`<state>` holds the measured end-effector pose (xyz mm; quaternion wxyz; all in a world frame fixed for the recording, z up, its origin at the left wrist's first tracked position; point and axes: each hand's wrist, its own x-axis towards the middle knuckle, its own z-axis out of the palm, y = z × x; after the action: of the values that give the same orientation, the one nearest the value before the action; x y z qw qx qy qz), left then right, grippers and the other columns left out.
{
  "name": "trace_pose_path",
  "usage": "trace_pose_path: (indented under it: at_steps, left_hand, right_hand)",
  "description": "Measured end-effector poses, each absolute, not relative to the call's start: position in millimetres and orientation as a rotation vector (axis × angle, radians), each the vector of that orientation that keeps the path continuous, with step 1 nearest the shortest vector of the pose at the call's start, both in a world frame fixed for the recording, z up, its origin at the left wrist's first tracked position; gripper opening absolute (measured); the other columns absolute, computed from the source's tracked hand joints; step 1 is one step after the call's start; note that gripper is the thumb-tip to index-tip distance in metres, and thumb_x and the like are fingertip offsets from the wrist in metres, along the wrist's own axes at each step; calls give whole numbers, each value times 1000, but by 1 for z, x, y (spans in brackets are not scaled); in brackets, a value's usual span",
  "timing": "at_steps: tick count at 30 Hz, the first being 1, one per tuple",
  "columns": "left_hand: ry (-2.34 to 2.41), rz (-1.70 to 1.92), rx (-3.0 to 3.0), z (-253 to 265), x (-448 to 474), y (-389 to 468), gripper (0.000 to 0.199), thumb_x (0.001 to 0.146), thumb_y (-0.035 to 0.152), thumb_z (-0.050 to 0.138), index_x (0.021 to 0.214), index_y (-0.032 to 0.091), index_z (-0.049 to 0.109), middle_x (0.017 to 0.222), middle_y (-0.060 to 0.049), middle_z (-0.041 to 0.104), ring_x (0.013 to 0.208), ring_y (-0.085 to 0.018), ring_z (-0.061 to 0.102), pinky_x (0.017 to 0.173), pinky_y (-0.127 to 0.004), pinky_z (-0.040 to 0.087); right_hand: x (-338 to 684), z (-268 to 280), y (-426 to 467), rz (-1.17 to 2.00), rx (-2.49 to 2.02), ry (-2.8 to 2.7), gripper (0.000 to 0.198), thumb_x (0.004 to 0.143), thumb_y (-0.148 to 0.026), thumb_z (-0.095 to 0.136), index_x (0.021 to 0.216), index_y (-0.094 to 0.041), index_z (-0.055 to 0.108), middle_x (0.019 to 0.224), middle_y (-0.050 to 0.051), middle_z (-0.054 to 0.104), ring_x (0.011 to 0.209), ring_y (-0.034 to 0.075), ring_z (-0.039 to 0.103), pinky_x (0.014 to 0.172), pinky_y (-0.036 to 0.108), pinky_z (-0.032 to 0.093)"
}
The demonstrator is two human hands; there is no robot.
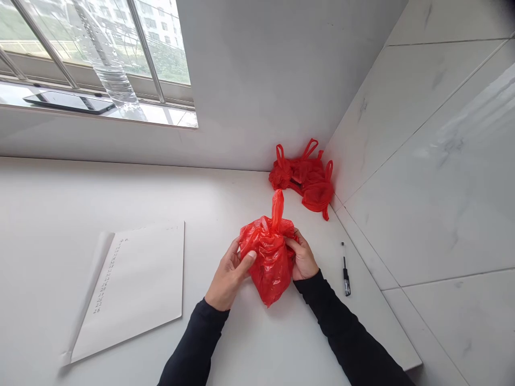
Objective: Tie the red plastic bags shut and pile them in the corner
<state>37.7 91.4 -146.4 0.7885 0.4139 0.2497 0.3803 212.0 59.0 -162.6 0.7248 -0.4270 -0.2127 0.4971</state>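
Between my two hands is a crumpled red plastic bag [271,262], with one handle loop standing up at its top. My left hand [231,271] grips its left side, the thumb lying on the front and the fingers partly hidden behind it. On the other side, my right hand [301,256] pinches the bag near its upper right edge, some fingertips out of sight behind the plastic. Whether anything is inside the bag cannot be seen.
More red plastic bags [306,177] lie bunched in the back corner. A pen [346,279] rests at right by the tiled wall [442,214]. A notepad [140,284] lies at left. On the windowsill are a water bottle [115,83] and a dark tablet [68,102].
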Motion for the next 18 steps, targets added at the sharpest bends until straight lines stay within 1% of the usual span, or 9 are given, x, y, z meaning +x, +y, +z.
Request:
trace_pose_path:
  at_steps: [3,5,7,9,11,12,14,16,18]
  left_hand:
    - [430,794,945,-145,41,88,80,75,27,82,145,27,44,141,-13,56,127,-32,55,102,-41,51]
    - [403,786,946,-145,43,87,86,73,24,83,147,26,39,142,-14,54,129,-32,54,102,-40,50]
    - [421,795,934,-146,43,87,89,74,22,82,149,26,34,139,-14,56,124,-30,57,98,-38,52]
    - [453,812,924,-147,41,89,93,75,20,82,151,27,29,132,-14,61,111,-26,64,88,-35,55]
    - [484,845,881,-149,38,92,96,74,19,82,152,27,27,124,-11,65,98,-22,68,81,-30,55]
    - [506,869,839,-150,37,94,97,74,18,82,152,27,27,121,-10,67,94,-19,68,80,-29,55]
    - [561,927,725,-152,34,97,100,72,15,83,153,27,26,114,-7,70,92,-16,68,85,-27,54]
    - [618,979,620,-153,31,101,104,70,13,84,154,27,25,107,-5,72,92,-14,68,88,-26,54]
    - [656,1026,561,-154,28,104,107,67,13,85,154,27,25,107,-5,72,94,-15,68,87,-25,55]
  right_hand:
    - [215,-162,59,1066,-920,-435,22,75,-28,77,91,-28,62,84,-5,69,77,15,66,75,30,54]
    - [216,-161,59,1062,-906,-418,21,76,-28,77,91,-28,62,83,-5,69,77,15,66,75,31,54]
    - [216,-160,59,1067,-894,-410,20,77,-28,76,92,-27,63,87,-4,70,81,16,66,78,31,55]
    - [214,-157,58,1091,-879,-426,20,80,-29,75,96,-27,64,95,-2,71,91,17,67,84,32,54]
    - [211,-153,57,1131,-872,-483,25,84,-33,72,106,-27,64,108,0,70,103,19,66,92,34,53]
    - [209,-152,56,1156,-876,-522,29,86,-35,71,113,-28,63,115,0,69,108,20,64,95,36,52]
    - [207,-148,54,1216,-899,-597,38,88,-38,69,123,-30,58,123,1,66,113,22,62,96,38,52]
    - [205,-147,52,1285,-919,-673,46,89,-39,69,131,-33,52,125,2,65,112,23,63,92,39,54]
    - [204,-147,50,1355,-933,-767,52,88,-37,70,134,-35,46,120,2,66,108,24,65,87,40,55]
